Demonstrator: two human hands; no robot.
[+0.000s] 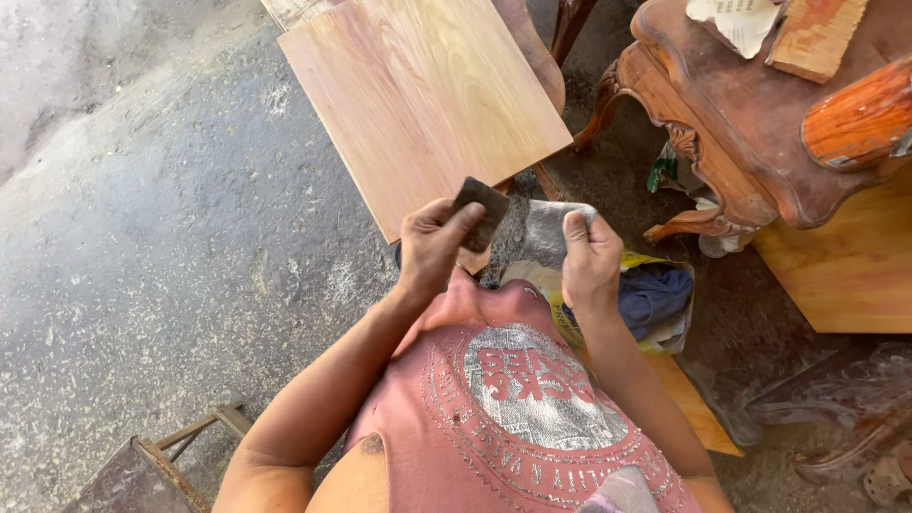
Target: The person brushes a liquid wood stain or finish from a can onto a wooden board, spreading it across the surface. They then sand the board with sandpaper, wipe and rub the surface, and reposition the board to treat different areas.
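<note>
Folding a worn sandpaper sheet (pixel 518 228), left hand (pixel 432 249) pinching its dark corner, right hand (pixel 589 258) gripping its grey end, six o'clock of the plywood panel (pixel 423 95); the fold wants creasing.

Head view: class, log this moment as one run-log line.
left hand: grips sandpaper sheet | right hand: grips same sheet | below: wooden board | right: carved table

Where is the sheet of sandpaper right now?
In the head view, centre frame: the sandpaper is held between the left hand and right hand, below the wooden board.
</note>
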